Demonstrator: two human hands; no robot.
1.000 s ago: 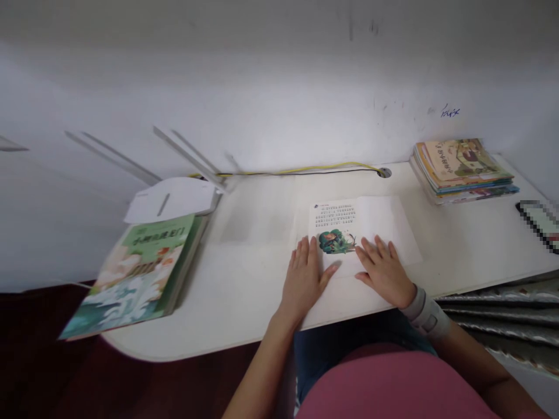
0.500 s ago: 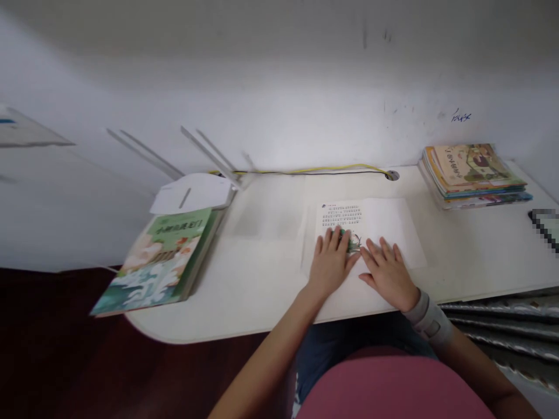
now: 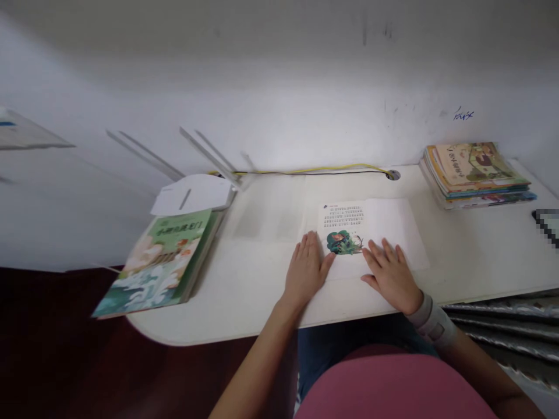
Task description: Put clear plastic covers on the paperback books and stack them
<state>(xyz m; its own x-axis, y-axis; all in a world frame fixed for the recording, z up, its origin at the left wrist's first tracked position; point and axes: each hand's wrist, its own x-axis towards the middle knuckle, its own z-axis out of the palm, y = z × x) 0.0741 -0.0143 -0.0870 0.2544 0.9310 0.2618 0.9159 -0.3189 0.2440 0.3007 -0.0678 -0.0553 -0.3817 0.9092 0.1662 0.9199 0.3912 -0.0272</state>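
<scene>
An open book lies flat on the white desk in front of me. Its left page carries printed text and a green plant picture; its right page looks blank. My left hand rests flat at the book's left edge, fingers stretched out, with the thumb reaching onto the left page. On the lower part of the right page lies my right hand, fingers spread, a grey band round its wrist. Neither hand grips anything.
A green-covered book sits at the desk's left end beside a white router with upright antennas. Several stacked picture books stand at the back right. A yellow cable runs along the wall to a hole in the desk.
My left hand has slid left across the page to the book's edge, uncovering the plant picture. My right hand has stayed in nearly the same place on the right page.
</scene>
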